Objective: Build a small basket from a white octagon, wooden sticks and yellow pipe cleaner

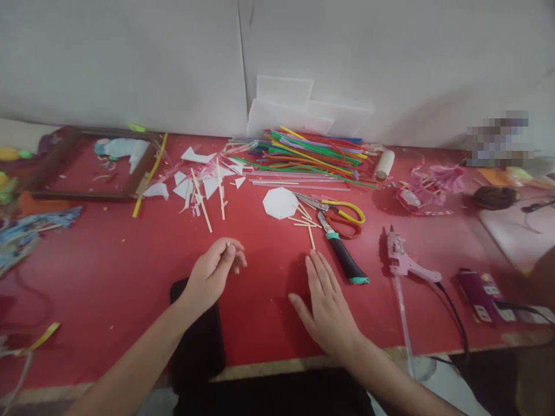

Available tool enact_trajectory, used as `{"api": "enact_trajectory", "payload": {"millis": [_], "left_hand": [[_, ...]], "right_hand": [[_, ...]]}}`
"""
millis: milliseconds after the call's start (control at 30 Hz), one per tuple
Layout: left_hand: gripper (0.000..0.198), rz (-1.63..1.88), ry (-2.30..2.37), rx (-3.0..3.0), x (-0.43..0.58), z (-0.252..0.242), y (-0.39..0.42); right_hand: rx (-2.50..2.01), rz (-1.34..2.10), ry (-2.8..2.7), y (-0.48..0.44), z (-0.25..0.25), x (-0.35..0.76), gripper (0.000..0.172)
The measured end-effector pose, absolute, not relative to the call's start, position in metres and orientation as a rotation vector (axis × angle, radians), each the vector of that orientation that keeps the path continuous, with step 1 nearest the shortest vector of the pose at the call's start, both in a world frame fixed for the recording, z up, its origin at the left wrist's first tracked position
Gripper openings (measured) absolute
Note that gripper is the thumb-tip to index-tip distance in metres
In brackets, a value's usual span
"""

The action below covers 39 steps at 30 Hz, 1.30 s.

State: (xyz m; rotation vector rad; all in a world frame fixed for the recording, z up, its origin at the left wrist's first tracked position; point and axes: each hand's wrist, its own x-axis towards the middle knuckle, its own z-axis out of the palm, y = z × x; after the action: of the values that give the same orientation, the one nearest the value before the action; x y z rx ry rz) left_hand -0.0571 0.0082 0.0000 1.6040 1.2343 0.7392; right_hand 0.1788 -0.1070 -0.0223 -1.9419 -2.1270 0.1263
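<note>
My left hand (215, 268) is closed in a pinch above the red table, with a tiny pale speck at the thumb and forefinger that is too small to name. My right hand (325, 300) lies palm down with fingers outstretched, its fingertips at the near end of a thin wooden stick (311, 236). Beyond it, several short stick pieces (304, 218) lie beside a white octagonal piece (280, 203). A utility knife (347, 257) with a black and teal handle and scissors (347, 215) with yellow and orange handles rest to the right.
A pink glue gun (405, 260) with a cord and a purple power strip (485, 296) are at right. Colourful pipe cleaners (312, 153) are heaped at the back. White scraps (210, 188), a brown frame (82, 196) and a black phone (197, 346) lie to the left.
</note>
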Motion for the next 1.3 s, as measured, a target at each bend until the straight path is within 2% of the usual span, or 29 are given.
{"api": "enact_trajectory", "payload": {"millis": [133, 267, 333, 467, 567, 667, 767, 833, 933, 1133, 1233, 1300], "left_hand": [[0.028, 0.750, 1.218, 1.702, -0.069, -0.008, -0.005], [0.025, 0.675, 1.099, 1.740, -0.074, -0.010, -0.011], [0.025, 0.823, 1.078, 1.637, -0.075, -0.012, -0.013], [0.021, 1.354, 1.056, 1.326, -0.074, -0.012, -0.011], [0.018, 1.515, 1.105, 1.213, -0.071, -0.011, -0.006], [0.023, 1.443, 1.173, 1.247, -0.071, -0.012, -0.002], [0.028, 1.323, 1.184, 1.269, -0.068, -0.011, 0.003], [0.028, 1.272, 1.146, 1.221, -0.061, -0.006, 0.008], [0.023, 1.263, 1.074, 1.116, -0.049, 0.003, 0.018], [0.018, 1.312, 1.101, 1.230, -0.037, 0.018, 0.038], [0.021, 1.186, 1.271, 1.506, -0.039, 0.026, 0.044], [0.017, 1.085, 1.446, 1.702, -0.040, 0.029, 0.046]], "right_hand": [[-2.056, 0.083, -2.150, -0.126, -0.040, 0.163, 0.087], [-2.036, 0.211, -2.181, -0.092, -0.034, 0.141, 0.093], [-2.010, 0.319, -2.169, -0.070, -0.029, 0.123, 0.094], [-1.857, 0.543, -2.104, -0.024, -0.025, 0.087, 0.089], [-1.506, 0.814, -1.974, 0.009, -0.023, 0.077, 0.071], [-1.222, 1.159, -1.279, 0.035, -0.022, 0.085, 0.049], [-1.217, 1.227, -0.732, 0.050, -0.023, 0.102, 0.037], [-1.245, 1.244, -0.655, 0.057, -0.021, 0.109, 0.042], [-1.215, 1.317, -0.591, 0.064, -0.012, 0.111, 0.064], [-0.640, 1.809, -0.443, 0.071, 0.014, 0.099, 0.090], [-0.605, 1.903, -0.511, 0.069, 0.016, 0.093, 0.086], [-0.679, 1.872, -0.620, 0.066, 0.015, 0.087, 0.063]]}}
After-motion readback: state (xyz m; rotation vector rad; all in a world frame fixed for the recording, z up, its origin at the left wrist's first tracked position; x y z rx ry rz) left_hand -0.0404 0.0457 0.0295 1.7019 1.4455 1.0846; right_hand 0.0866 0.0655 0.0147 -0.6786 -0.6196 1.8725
